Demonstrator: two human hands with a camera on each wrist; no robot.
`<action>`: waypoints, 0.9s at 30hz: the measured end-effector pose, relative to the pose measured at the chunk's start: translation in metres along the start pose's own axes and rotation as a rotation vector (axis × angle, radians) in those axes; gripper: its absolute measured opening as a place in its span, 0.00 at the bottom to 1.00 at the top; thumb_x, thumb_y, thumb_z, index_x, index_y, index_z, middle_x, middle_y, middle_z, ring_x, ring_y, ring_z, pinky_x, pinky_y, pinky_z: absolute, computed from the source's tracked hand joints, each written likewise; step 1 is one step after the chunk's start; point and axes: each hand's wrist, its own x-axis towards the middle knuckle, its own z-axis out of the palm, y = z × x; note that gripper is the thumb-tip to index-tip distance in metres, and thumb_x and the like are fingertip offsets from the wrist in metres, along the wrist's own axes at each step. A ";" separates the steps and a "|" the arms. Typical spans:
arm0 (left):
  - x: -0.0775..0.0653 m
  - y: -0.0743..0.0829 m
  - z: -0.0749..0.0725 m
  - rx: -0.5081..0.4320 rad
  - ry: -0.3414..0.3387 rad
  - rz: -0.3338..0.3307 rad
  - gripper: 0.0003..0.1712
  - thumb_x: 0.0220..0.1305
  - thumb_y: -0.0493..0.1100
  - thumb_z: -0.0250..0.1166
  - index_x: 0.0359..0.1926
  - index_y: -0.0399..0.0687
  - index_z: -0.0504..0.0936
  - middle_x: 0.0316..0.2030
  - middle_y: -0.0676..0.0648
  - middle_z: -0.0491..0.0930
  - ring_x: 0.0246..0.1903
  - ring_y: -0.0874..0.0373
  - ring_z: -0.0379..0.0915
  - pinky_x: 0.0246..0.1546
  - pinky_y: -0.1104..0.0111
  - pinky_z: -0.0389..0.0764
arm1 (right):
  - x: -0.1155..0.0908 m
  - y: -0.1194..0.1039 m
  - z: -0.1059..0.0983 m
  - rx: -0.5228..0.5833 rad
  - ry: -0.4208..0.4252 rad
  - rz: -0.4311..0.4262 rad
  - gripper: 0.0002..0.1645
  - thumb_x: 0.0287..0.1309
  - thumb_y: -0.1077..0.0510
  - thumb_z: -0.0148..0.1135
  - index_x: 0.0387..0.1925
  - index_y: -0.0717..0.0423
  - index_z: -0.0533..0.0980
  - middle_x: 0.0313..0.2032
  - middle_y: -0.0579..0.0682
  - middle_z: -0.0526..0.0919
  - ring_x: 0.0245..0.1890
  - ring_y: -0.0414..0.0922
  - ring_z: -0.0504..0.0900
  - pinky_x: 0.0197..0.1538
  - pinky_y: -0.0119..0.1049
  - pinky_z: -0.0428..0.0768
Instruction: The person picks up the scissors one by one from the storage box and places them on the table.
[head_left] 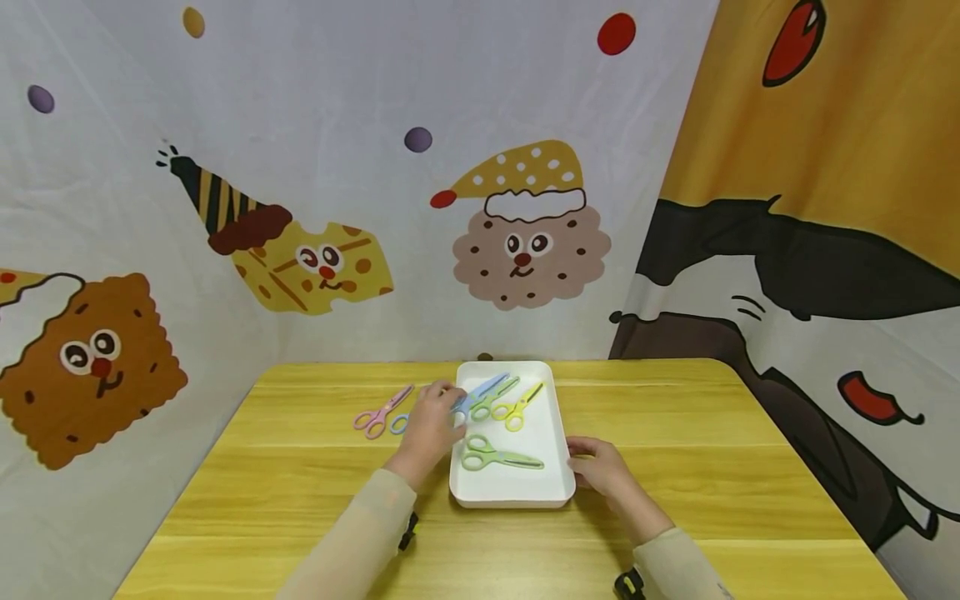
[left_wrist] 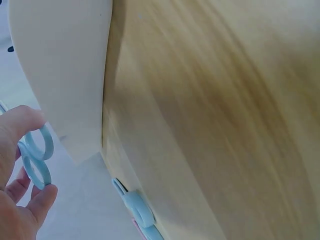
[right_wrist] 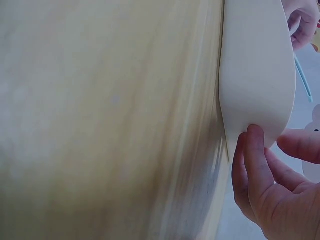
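Note:
My left hand [head_left: 430, 423] holds light blue scissors [left_wrist: 44, 145] by the finger loops, at the left rim of the white tray [head_left: 513, 492]. In the head view the blades point to the upper right over the tray. Green scissors [head_left: 501, 398] and yellow scissors [head_left: 519, 407] lie near these blades inside the tray. More green scissors [head_left: 502, 456] lie crosswise toward its near end. My right hand [head_left: 600, 467] grips the tray's right side, fingers against the outer wall and thumb at the rim in the right wrist view.
Left of the tray, pink scissors [head_left: 381, 414] lie on the wooden table [head_left: 300, 467]. Beside them is another blue pair of scissors [head_left: 399, 423], partly hidden by my left hand. A cartoon-printed curtain [head_left: 360, 83] hangs behind the table.

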 end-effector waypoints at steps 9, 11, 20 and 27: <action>-0.003 -0.010 -0.004 -0.027 0.082 -0.032 0.28 0.41 0.38 0.77 0.48 0.45 0.81 0.49 0.43 0.75 0.49 0.46 0.70 0.48 0.59 0.77 | 0.002 0.002 0.001 0.007 0.001 -0.003 0.23 0.57 0.73 0.53 0.56 0.73 0.70 0.50 0.68 0.75 0.40 0.50 0.81 0.39 0.42 0.84; -0.003 -0.013 -0.006 -0.030 0.105 -0.029 0.27 0.41 0.37 0.76 0.47 0.45 0.82 0.49 0.42 0.75 0.49 0.45 0.71 0.47 0.59 0.78 | 0.002 0.001 0.001 0.008 -0.001 -0.002 0.23 0.57 0.73 0.53 0.56 0.73 0.70 0.50 0.68 0.75 0.40 0.50 0.81 0.39 0.42 0.84; -0.007 -0.024 -0.012 -0.025 0.116 -0.071 0.29 0.40 0.40 0.76 0.49 0.48 0.81 0.51 0.42 0.75 0.50 0.44 0.70 0.43 0.55 0.78 | 0.002 0.001 0.001 -0.007 0.002 0.003 0.23 0.57 0.72 0.54 0.56 0.72 0.71 0.50 0.68 0.75 0.41 0.50 0.81 0.40 0.42 0.84; -0.013 -0.032 -0.015 -0.062 0.090 -0.107 0.29 0.43 0.42 0.76 0.50 0.47 0.81 0.51 0.43 0.74 0.51 0.44 0.68 0.44 0.55 0.76 | 0.002 0.002 0.001 -0.009 0.006 0.007 0.23 0.57 0.73 0.54 0.56 0.72 0.71 0.50 0.67 0.75 0.41 0.50 0.80 0.40 0.42 0.83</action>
